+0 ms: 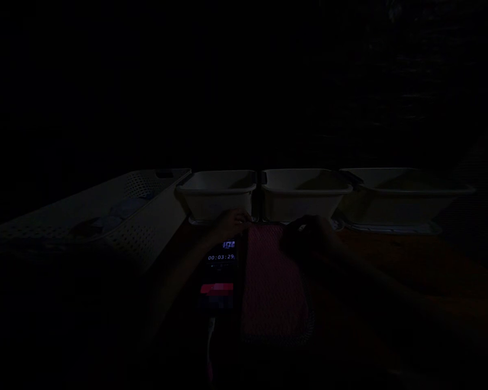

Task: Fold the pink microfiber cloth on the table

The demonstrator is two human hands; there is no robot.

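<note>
Through the deep gloom you have a pale perforated basket [160,227] at your left, holding items [126,208] too dark to name, and beside it a row of three pale tubs: the left tub [215,203], the middle tub [301,205] and the right tub [402,208], all on the reddish-brown table [398,254]; nearer you lies a phone [217,295], its lit screen reading 00:03:29 above a pink-red patch, with a pale cable [210,341] running from its near end towards you
</note>
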